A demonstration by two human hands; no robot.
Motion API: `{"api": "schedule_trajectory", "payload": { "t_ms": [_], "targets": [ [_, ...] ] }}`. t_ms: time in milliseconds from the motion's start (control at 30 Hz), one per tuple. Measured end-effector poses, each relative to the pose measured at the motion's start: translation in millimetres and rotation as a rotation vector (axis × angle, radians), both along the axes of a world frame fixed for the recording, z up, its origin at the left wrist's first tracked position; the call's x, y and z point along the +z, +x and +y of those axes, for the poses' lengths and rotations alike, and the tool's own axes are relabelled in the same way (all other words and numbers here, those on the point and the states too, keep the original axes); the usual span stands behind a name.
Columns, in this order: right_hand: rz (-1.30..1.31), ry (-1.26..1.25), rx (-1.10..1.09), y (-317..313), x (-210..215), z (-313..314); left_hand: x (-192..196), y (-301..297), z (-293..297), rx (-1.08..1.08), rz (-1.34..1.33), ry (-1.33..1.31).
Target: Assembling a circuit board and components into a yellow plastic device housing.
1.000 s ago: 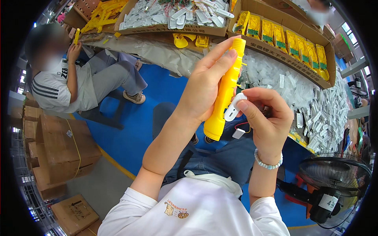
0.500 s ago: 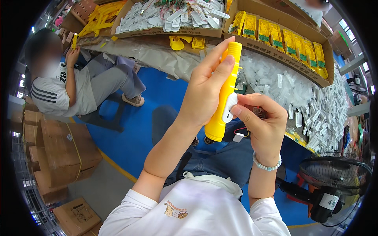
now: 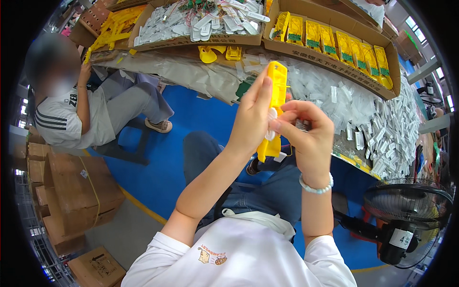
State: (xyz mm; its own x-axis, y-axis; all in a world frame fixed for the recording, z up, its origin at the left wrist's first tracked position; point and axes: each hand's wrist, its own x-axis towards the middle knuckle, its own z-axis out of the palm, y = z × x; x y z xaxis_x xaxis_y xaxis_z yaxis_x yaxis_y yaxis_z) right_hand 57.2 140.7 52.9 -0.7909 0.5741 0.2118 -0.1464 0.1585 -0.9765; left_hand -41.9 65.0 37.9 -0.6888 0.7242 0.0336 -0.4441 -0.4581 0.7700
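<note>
My left hand is wrapped round a long yellow plastic housing, held upright in front of me with its hollow, ribbed side partly showing. A white plastic piece sits against the housing's middle, partly covered by fingers. My right hand pinches at this white piece, thumb on it and fingers bent behind. Below the right fingers a small white block hangs beside the housing's lower end, with a thin wire near it. What lies behind the right fingers is mostly hidden.
Ahead, a carton holds a row of yellow housings with green boards; another box holds white parts and wires. Clear plastic pieces and white parts cover the right side. A fan stands right; a co-worker sits left.
The yellow housing has turned from its smooth outer side to its hollow side. Both hands have moved slightly left, and the right fingers still press at the white piece.
</note>
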Motion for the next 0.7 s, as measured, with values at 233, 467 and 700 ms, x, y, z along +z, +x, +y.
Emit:
{"api": "schedule_trajectory", "payload": {
  "t_ms": [233, 467, 700],
  "targets": [
    [-0.194, -0.067, 0.075, -6, -13, -5, -34, 16, -23, -0.086, -0.1, -0.012],
    [-0.136, 0.289, 0.161, 8, -6, -8, -27, 7, -42, 0.119, 0.021, -0.123],
    [-0.137, 0.787, 0.137, 1, -12, -15, -23, 15, -38, 0.091, 0.334, -0.167]
  ]
}}
